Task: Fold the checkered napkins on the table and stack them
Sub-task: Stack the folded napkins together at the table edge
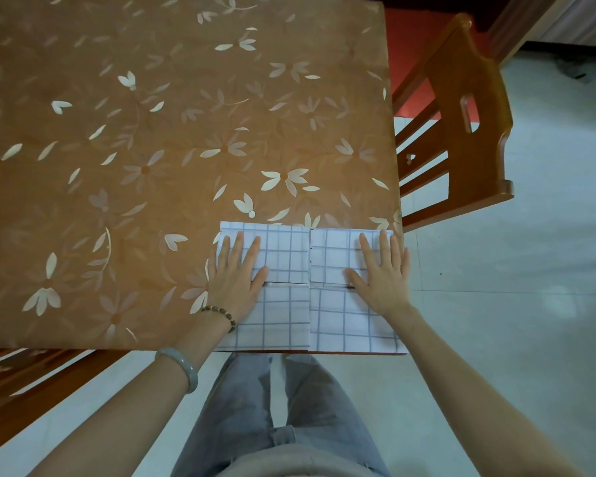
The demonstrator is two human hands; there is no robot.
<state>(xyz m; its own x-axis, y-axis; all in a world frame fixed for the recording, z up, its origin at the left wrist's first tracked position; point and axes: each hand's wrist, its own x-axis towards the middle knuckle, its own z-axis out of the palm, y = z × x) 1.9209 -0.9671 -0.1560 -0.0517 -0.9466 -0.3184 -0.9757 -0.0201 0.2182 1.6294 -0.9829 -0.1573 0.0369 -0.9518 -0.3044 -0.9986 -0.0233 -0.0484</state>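
Note:
White napkins with a grey check lie at the table's near right corner. They form two side-by-side patches, a left napkin (283, 253) and a right napkin (334, 246), each with a folded flap over its far half. My left hand (236, 273) lies flat, fingers straight and spread, pressing the left flap. My right hand (382, 273) presses flat on the right flap the same way, close to the table's right edge. How many layers lie under each flap cannot be told.
The table (152, 149) carries an orange-brown floral cloth. A wooden chair (461, 132) stands by the right edge, another chair (31, 383) at the near left. Pale tiled floor (530, 304) lies to the right and below.

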